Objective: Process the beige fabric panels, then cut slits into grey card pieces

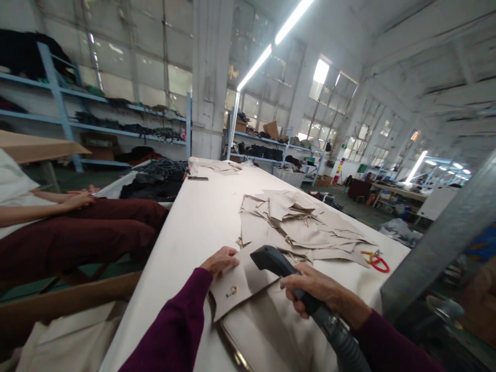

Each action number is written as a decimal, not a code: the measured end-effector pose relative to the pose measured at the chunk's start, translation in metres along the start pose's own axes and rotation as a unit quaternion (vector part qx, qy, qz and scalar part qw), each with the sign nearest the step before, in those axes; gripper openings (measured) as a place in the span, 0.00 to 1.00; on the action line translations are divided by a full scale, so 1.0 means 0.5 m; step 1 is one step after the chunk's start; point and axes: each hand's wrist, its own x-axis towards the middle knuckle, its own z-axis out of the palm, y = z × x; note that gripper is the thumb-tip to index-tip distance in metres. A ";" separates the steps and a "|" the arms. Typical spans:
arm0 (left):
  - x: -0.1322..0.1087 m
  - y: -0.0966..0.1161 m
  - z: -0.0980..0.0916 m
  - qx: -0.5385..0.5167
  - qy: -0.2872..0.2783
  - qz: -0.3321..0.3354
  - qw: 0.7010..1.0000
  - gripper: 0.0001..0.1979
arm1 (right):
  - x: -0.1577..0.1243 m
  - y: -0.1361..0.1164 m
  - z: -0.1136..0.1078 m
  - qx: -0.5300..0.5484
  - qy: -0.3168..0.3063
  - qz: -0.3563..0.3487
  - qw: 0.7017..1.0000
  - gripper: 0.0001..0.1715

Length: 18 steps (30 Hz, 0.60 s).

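My left hand [220, 260] rests with fingers bent on the upper edge of a beige cut piece [240, 284] that carries a small metal clasp [231, 292]. My right hand [315, 292] is wrapped round the handle of a black steam iron head [271, 257] with a ribbed grey hose [343, 341] trailing toward me. The iron's nose hovers just above the right part of that piece. A heap of similar beige pieces [298, 222] lies farther along the long white table [197, 222].
Red-handled snips [376, 261] lie at the table's right edge. A seated person in dark red trousers [77, 235] is at the left. A dark phone [198, 178] and more pieces sit at the far end. Blue shelving [58, 93] lines the wall; a grey post [437, 243] stands right.
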 end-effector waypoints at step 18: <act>-0.030 0.011 0.030 -0.241 -0.140 -0.013 0.960 0.10 | 0.141 0.007 -0.060 0.031 0.075 -0.028 0.996 0.10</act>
